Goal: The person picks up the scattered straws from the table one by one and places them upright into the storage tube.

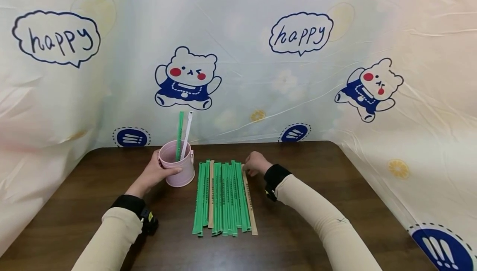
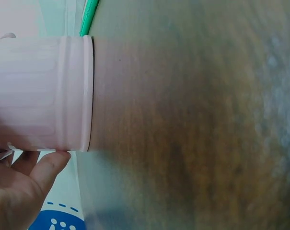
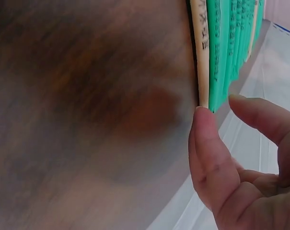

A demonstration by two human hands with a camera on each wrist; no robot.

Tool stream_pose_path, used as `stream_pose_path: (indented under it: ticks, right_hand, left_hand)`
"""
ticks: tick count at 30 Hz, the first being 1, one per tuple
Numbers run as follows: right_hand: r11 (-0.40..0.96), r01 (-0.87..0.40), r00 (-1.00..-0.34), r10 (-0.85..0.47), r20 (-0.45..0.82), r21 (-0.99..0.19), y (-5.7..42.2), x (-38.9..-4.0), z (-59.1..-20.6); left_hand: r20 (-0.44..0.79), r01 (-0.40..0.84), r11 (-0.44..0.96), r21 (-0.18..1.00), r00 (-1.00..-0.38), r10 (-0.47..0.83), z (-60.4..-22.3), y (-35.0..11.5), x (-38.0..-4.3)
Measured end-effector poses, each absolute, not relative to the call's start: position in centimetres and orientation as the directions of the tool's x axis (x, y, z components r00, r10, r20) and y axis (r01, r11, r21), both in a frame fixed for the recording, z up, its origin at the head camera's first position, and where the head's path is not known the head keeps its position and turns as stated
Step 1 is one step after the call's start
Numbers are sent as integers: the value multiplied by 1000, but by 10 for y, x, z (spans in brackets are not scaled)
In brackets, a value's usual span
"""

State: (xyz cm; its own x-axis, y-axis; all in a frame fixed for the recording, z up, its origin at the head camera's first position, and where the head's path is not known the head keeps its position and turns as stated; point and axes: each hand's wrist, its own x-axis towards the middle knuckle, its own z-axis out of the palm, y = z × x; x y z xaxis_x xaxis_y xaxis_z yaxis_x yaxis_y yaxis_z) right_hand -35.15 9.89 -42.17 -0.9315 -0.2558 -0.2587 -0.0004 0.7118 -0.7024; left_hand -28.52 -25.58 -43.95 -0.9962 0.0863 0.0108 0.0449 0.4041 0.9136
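Observation:
My left hand (image 1: 154,173) grips a small pink bucket (image 1: 181,177) at its left side, thumb across the front. The bucket stands upright on the table; a slim green stick (image 1: 180,132) and a thin white stick (image 1: 187,134) lean inside it. Right of it lies a row of several slim green printed sticks (image 1: 223,196), with a tan one (image 1: 211,196) among them and another tan stick (image 1: 250,204) at the right edge. My right hand (image 1: 257,164) is at the far end of that edge stick. In the right wrist view a fingertip (image 3: 204,117) is right at its end, with the thumb apart.
The brown table (image 1: 298,238) runs back to a pale printed curtain (image 1: 242,55) with cartoon bears and "happy" bubbles. This cloth also hangs along both sides. Each wrist wears a black strap (image 1: 277,177).

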Motion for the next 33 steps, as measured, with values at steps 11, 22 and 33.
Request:
stream_pose_path:
  ticks: [11, 22, 33]
  right_hand:
    - [780, 9, -931, -221, -290, -625, 91, -344, -422]
    - [785, -71, -913, -300, -278, -615, 92, -365, -446]
    - [766, -94, -929, -297, -220, -635, 91, -362, -452]
  left_hand:
    - [-20, 19, 423, 906, -996, 88, -439, -252, -288]
    - [-1, 42, 426, 904, -995, 99, -441, -256, -288]
    - [-33, 7, 435, 901, -996, 84, -438, -254, -288]
